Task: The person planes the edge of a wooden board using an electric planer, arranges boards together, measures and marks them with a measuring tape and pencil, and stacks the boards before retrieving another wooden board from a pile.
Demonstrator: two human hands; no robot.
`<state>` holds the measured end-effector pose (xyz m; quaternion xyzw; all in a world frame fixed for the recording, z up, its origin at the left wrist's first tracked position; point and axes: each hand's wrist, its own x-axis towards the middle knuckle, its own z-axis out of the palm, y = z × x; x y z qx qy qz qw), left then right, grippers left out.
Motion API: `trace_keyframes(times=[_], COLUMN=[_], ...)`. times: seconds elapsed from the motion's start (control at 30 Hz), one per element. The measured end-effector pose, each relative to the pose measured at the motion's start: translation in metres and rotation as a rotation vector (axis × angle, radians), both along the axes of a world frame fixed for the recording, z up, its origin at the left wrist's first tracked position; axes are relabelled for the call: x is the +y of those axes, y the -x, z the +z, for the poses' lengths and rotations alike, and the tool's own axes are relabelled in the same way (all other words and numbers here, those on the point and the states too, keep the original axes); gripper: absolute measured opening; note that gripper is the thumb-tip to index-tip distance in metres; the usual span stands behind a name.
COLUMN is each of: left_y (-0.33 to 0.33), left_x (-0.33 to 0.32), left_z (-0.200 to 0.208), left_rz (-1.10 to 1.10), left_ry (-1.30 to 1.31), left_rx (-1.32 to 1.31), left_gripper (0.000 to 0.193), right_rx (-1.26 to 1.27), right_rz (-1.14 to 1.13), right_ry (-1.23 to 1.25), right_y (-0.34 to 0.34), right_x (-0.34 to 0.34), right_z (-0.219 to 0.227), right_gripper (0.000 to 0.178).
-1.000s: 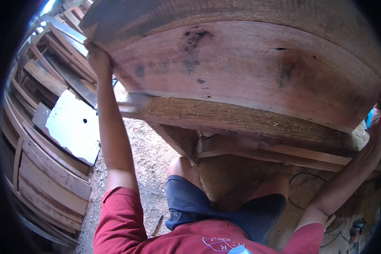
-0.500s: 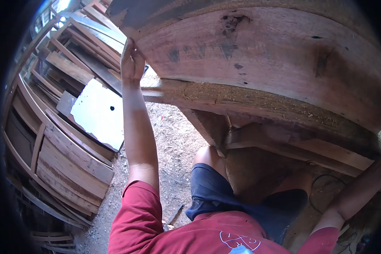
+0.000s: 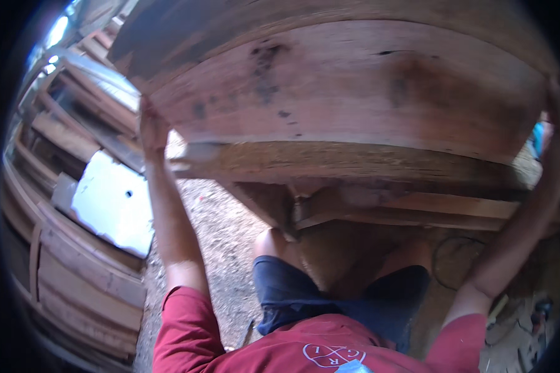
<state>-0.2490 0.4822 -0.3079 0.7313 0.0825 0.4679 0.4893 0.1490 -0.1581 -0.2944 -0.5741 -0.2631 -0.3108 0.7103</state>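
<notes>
A wide wooden board (image 3: 342,93), pinkish brown with dark stains and knots, stands on edge in front of me. Along its top runs a greyer wooden piece (image 3: 186,40). My left hand (image 3: 154,129) grips the board's left end, fingers partly hidden behind the edge. At the opposite end, my right hand (image 3: 557,105) holds the board's right edge; it is dim, blurred and close to the picture's rim. Below the board lies a thick, rough-edged timber (image 3: 330,160) dusted with sawdust. I cannot tell whether the board rests on it.
Wooden legs and braces (image 3: 255,202) stand under the timber, near my knees. Planks and frames (image 3: 81,280) are stacked at left, with a white sheet (image 3: 113,202) among them. Sawdust covers the floor (image 3: 221,230). A dark cable (image 3: 438,261) and a tool (image 3: 541,311) lie at lower right.
My view has swung, shifting the scene left and levelling the board. My right hand, formerly out of sight, now shows at the board's right end. My left hand still holds the left end.
</notes>
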Motion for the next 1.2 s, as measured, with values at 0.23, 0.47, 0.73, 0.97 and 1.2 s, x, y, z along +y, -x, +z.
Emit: trace_keyframes(times=[0.23,0.47,0.73,0.97,1.2], left_y=[0.027,0.008,0.012,0.036,0.037], left_x=[0.037,0.037,0.037,0.056,0.037], left_z=[-0.013,-0.015,-0.014,-0.013,-0.014], left_rz=[-0.359,-0.237,-0.227,-0.166,-0.252], left_ry=[0.333,0.345,0.353,0.317,0.197], left_rx=[-0.289,-0.387,-0.326,-0.318,-0.361], left_gripper=[0.053,0.049,0.059,0.058,0.054], right_rx=[0.009,-0.106,-0.062,-0.230,-0.101], right_rz=[0.308,0.179,0.416,0.439,0.342], right_ry=[-0.164,0.006,-0.163,-0.092,0.051], right_y=[-0.016,0.018,-0.010,0.048,-0.001], right_x=[0.022,0.015,0.004,0.035,0.030], right_z=[-0.009,0.005,-0.010,0.044,0.022], right_gripper=[0.066,0.061,0.051,0.026,0.079])
